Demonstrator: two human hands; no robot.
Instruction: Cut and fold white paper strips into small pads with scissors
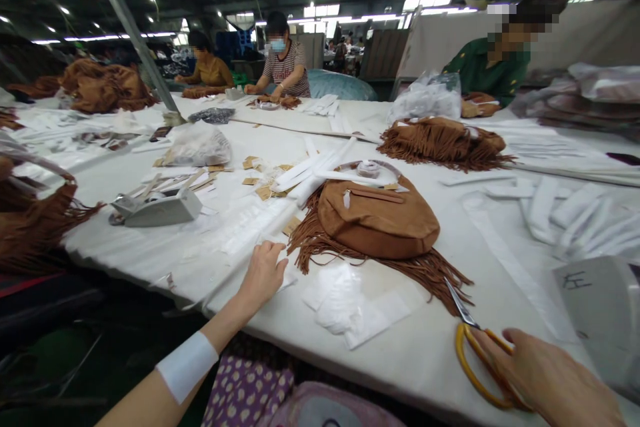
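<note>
A brown fringed handbag (377, 213) lies on the white-covered table in front of me, its zip pocket facing up and its fringe spread on both sides. My left hand (263, 271) is just left of the fringe, fingers loosely bent and thumb apart, with nothing visible in it. A white band circles that wrist. At the lower right, my right hand (545, 370) has its fingers on the yellow handles of a pair of scissors (464, 320), whose blades point at the fringe's right end. Crumpled white wrapping (345, 300) rests between me and the bag.
A grey tape dispenser (163, 207) stands at left, near scattered tags (265, 192) and white strips (315, 170). Another grey dispenser (600, 313) is at right, below padded white strips (575, 210). More fringed bags (445, 140) lie farther back. Several people work across the table.
</note>
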